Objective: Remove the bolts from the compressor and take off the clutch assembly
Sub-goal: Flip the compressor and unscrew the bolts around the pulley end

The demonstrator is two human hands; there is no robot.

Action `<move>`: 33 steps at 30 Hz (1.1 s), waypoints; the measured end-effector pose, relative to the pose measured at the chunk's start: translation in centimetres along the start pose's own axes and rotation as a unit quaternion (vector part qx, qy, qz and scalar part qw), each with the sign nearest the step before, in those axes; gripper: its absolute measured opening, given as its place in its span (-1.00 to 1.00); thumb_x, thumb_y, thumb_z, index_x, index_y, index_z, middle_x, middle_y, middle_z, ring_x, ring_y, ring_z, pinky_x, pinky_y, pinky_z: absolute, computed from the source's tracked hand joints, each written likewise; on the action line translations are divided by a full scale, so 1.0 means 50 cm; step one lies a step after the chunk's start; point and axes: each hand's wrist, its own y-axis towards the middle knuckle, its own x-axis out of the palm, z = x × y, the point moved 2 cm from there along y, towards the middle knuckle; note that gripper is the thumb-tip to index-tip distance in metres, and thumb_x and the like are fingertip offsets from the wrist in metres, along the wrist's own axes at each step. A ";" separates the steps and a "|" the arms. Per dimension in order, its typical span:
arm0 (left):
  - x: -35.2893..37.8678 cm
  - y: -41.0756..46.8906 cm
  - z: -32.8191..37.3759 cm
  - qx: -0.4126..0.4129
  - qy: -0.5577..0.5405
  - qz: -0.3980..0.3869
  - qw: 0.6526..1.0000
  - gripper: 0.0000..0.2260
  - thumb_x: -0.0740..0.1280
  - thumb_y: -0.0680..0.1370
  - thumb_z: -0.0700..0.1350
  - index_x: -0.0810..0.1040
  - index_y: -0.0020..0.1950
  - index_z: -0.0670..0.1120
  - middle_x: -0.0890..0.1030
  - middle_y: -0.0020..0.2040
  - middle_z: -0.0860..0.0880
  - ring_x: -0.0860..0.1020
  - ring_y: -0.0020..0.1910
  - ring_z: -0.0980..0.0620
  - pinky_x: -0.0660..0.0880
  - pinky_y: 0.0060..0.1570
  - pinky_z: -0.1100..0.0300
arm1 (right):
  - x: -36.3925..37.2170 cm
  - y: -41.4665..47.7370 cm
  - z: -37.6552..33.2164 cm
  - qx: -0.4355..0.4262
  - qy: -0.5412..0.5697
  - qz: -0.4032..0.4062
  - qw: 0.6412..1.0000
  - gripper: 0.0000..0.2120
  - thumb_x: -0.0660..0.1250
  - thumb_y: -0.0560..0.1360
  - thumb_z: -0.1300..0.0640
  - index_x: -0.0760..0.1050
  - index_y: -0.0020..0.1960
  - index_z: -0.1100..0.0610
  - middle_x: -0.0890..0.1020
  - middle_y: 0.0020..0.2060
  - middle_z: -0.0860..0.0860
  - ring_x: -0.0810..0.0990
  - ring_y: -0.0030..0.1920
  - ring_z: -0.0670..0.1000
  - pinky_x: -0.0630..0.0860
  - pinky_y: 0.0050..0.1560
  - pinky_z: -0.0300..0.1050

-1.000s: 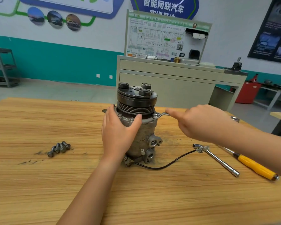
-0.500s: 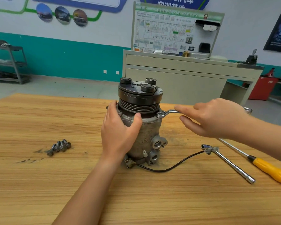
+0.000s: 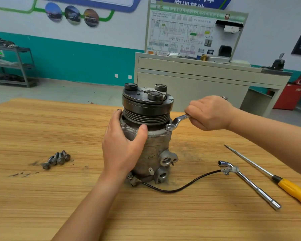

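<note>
**While the left hand steadies the compressor, the right hand holds a wrench at its shoulder**

Where the pale, striped-wood tabletop fills the view, it shows dark smudges near a small cluster of loose bolts lying side by side at the left, well apart from the compressor. To the right lie an L-shaped socket wrench and, beyond it, a screwdriver with a yellow handle. A thin black wire curves from the compressor's base to a point beside the socket wrench's bend. Behind the tabletop stand a beige cabinet topped with a wiring-diagram board, a grey metal shelf rack at far left and a red bin at far right, against a white wall with a teal lower band.

The compressor stands on end at the middle of the tabletop, its grey cast body scuffed and grimy, with two round ports facing front right. On top sits the clutch assembly, dark, with a grooved pulley and three round black pads on its face. The left hand wraps the body just under the pulley, thumb across the front. The right hand is closed around the shank of a ring wrench, whose ring end sits at the compressor's right shoulder, just below the pulley.
</note>
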 end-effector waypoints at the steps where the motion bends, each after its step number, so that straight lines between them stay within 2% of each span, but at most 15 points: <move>1: 0.000 -0.001 0.000 -0.001 -0.002 0.001 1.000 -0.31 0.14 0.31 0.30 0.34 0.36 -0.01 0.50 0.15 0.13 0.47 0.17 0.09 0.39 0.15 0.14 | 0.003 0.004 0.001 -0.001 0.001 -0.009 1.000 -0.54 -0.04 0.59 0.17 0.52 -0.29 0.32 0.48 -0.51 0.13 0.43 -0.59 0.08 0.40 -0.62 -0.19; 4: -0.001 -0.003 0.002 -0.005 -0.010 -0.001 1.000 -0.29 0.14 0.30 0.30 0.32 0.38 -0.01 0.51 0.18 0.11 0.47 0.19 0.08 0.40 0.20 0.07 | 0.005 0.011 -0.002 0.004 0.000 -0.026 1.000 -0.71 0.10 0.47 0.25 0.53 -0.26 0.36 0.51 -0.48 0.16 0.46 -0.54 0.11 0.48 -0.53 -0.10; 7: 0.000 -0.004 0.003 -0.010 -0.010 -0.005 1.000 -0.25 0.14 0.29 0.31 0.31 0.40 -0.03 0.50 0.25 0.07 0.44 0.24 0.06 0.39 0.25 -0.02 | -0.001 0.005 -0.011 0.051 0.016 -0.052 0.997 -0.81 0.20 0.45 0.29 0.53 -0.22 0.37 0.51 -0.48 0.17 0.47 -0.55 0.12 0.45 -0.62 -0.08; 9: -0.001 -0.005 0.002 -0.014 -0.011 -0.009 1.000 -0.22 0.14 0.29 0.32 0.30 0.42 -0.05 0.49 0.28 0.04 0.43 0.27 0.04 0.38 0.27 -0.04 | -0.001 -0.005 -0.018 0.081 -0.008 -0.075 0.994 -0.87 0.26 0.46 0.27 0.52 -0.16 0.34 0.53 -0.42 0.16 0.50 -0.48 0.13 0.45 -0.57 -0.10; 11: -0.002 -0.005 0.003 -0.015 -0.012 -0.012 1.000 -0.22 0.15 0.29 0.32 0.29 0.43 -0.05 0.48 0.28 0.04 0.43 0.27 0.04 0.38 0.27 -0.04 | 0.000 -0.009 -0.027 0.106 -0.081 -0.157 0.979 -0.80 0.14 0.57 0.14 0.47 0.01 0.23 0.56 -0.21 0.11 0.50 -0.25 0.08 0.44 -0.34 -0.07; 12: -0.002 -0.005 0.003 -0.015 -0.014 -0.014 1.000 -0.23 0.15 0.29 0.32 0.29 0.43 -0.04 0.48 0.28 0.05 0.43 0.27 0.05 0.39 0.27 -0.02 | -0.003 -0.009 -0.029 0.101 -0.124 -0.195 0.968 -0.78 0.05 0.60 0.09 0.42 0.08 0.17 0.54 -0.11 0.06 0.45 -0.17 0.04 0.38 -0.27 -0.13; 13: -0.002 -0.006 0.004 -0.015 -0.016 -0.014 1.000 -0.23 0.16 0.29 0.32 0.28 0.43 -0.03 0.48 0.28 0.07 0.43 0.26 0.06 0.39 0.26 0.01 | -0.011 -0.006 -0.033 0.097 -0.165 -0.227 0.955 -0.79 0.03 0.61 0.09 0.38 0.11 0.12 0.51 -0.07 0.02 0.39 -0.15 0.01 0.32 -0.27 -0.16; 15: -0.003 -0.008 0.004 -0.017 -0.020 -0.016 1.000 -0.24 0.17 0.29 0.32 0.27 0.43 0.00 0.47 0.26 0.11 0.42 0.25 0.09 0.38 0.24 0.09 | -0.023 0.005 -0.040 0.143 -0.190 -0.283 0.929 -0.85 0.07 0.59 0.19 0.33 0.13 0.13 0.48 -0.08 0.01 0.33 -0.20 0.00 0.27 -0.34 -0.18; 18: -0.005 -0.008 0.003 -0.021 -0.024 -0.019 0.999 -0.28 0.23 0.33 0.26 0.27 0.43 -0.01 0.46 0.23 0.13 0.43 0.24 0.09 0.39 0.24 0.09 | -0.026 0.016 -0.044 0.217 -0.150 -0.335 0.905 -0.79 0.11 0.55 0.30 0.30 0.18 0.19 0.48 -0.12 0.06 0.38 -0.28 0.02 0.38 -0.34 -0.17; 22: -0.004 -0.007 0.006 -0.012 -0.026 -0.017 0.999 -0.34 0.24 0.36 0.21 0.30 0.41 -0.01 0.49 0.24 0.09 0.45 0.23 0.07 0.41 0.24 0.00 | -0.014 0.008 -0.048 0.228 -0.130 -0.301 0.917 -0.78 0.11 0.54 0.35 0.30 0.17 0.20 0.36 -0.22 0.04 0.47 -0.26 0.04 0.51 -0.24 -0.13; 25: -0.003 -0.006 0.007 0.000 -0.028 -0.016 0.999 -0.34 0.18 0.33 0.26 0.32 0.39 0.02 0.50 0.22 0.11 0.45 0.21 0.11 0.41 0.23 0.03 | 0.009 0.008 -0.040 0.234 -0.110 -0.238 0.936 -0.78 0.11 0.56 0.33 0.33 0.20 0.24 0.52 -0.08 0.10 0.57 -0.14 0.10 0.54 -0.17 -0.07; 27: -0.002 -0.006 0.007 0.006 -0.029 -0.012 0.999 -0.32 0.16 0.32 0.27 0.32 0.39 0.02 0.48 0.21 0.14 0.44 0.20 0.14 0.41 0.23 0.07 | 0.027 0.023 -0.037 0.214 -0.054 -0.164 0.962 -0.79 0.22 0.49 0.41 0.42 0.12 0.34 0.58 -0.11 0.22 0.60 -0.20 0.20 0.52 -0.29 -0.02; 30: -0.002 -0.007 0.007 0.004 -0.027 -0.008 1.000 -0.30 0.15 0.32 0.28 0.33 0.40 0.00 0.48 0.26 0.09 0.43 0.26 0.10 0.38 0.27 0.01 | 0.032 0.046 -0.038 0.169 0.007 -0.042 0.985 -0.77 0.42 0.20 0.57 0.50 -0.17 0.44 0.56 -0.41 0.27 0.55 -0.50 0.20 0.46 -0.56 -0.08; 33: -0.003 -0.009 0.009 0.003 -0.032 -0.005 0.999 -0.33 0.16 0.33 0.26 0.35 0.38 0.00 0.51 0.22 0.08 0.46 0.22 0.09 0.41 0.23 0.00 | 0.037 0.055 -0.046 0.166 0.034 -0.038 0.985 -0.78 0.42 0.20 0.57 0.50 -0.19 0.44 0.55 -0.43 0.26 0.52 -0.53 0.20 0.45 -0.58 -0.06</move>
